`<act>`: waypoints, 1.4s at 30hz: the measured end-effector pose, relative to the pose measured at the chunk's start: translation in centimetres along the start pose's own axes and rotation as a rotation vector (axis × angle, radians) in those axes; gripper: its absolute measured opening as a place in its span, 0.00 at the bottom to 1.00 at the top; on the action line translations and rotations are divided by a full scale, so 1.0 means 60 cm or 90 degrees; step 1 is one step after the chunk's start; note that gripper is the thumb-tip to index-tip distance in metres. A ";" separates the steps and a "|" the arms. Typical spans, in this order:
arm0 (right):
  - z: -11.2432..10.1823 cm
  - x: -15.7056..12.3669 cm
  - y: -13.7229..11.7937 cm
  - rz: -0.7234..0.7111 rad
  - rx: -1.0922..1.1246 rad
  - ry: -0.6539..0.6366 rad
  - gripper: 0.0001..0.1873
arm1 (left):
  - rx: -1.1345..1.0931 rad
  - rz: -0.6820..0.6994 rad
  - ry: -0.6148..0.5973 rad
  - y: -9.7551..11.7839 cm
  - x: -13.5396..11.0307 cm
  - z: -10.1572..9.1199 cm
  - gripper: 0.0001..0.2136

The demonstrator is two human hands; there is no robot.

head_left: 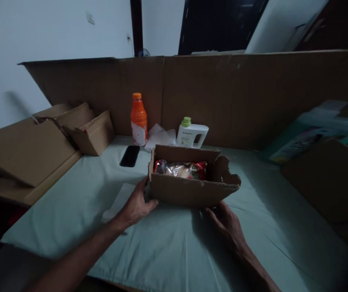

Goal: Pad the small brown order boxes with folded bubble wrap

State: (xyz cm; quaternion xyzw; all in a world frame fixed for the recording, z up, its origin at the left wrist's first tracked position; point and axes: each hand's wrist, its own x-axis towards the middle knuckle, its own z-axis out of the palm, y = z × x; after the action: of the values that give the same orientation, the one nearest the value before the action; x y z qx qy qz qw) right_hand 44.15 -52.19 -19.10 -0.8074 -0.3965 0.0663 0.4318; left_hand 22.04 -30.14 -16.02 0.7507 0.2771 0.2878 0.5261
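Observation:
An open cardboard box [188, 193] with a torn, uneven right edge is between my hands, just above or on the green cloth. Inside it lies a clear-and-red plastic packet [181, 169] whose contents I cannot make out. My left hand [137, 204] grips the box's lower left corner, the thumb in front and the fingers along the side. Under the lower right front edge, my right hand [227, 223] supports the box, its fingertips partly hidden beneath. A translucent white sheet or bag [119, 200] lies beside my left hand.
Behind the box stand an orange bottle [139, 117], a white jug with green cap [192, 134] and crumpled plastic [160, 137]. A black phone [130, 156] lies left. Cardboard boxes [93, 132] sit far left, a blurred teal container [301, 136] right. A tall cardboard panel [252, 97] closes the back.

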 end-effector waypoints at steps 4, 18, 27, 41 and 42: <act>-0.013 0.011 -0.005 -0.012 -0.065 -0.018 0.13 | -0.029 0.023 -0.008 -0.022 0.036 0.043 0.28; 0.031 0.127 -0.035 0.062 -0.086 -0.033 0.24 | 0.194 0.021 -0.043 0.016 0.141 -0.101 0.29; 0.115 0.040 -0.126 -0.225 -0.049 -0.270 0.14 | 0.433 0.014 -0.260 -0.008 -0.107 -0.245 0.23; 0.226 0.079 -0.208 -0.353 -0.242 -0.190 0.04 | 0.460 0.243 -0.185 -0.014 -0.191 -0.125 0.12; 0.206 0.082 -0.195 -0.346 -0.244 -0.163 0.05 | 0.447 0.252 -0.183 -0.010 -0.187 -0.112 0.13</act>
State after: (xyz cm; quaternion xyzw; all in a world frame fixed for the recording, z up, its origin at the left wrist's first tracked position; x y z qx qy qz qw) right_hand 35.13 -37.14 -16.81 -0.7240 -0.6529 -0.0263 0.2211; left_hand 9.48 -33.80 -16.26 0.9553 0.1330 0.1641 0.2066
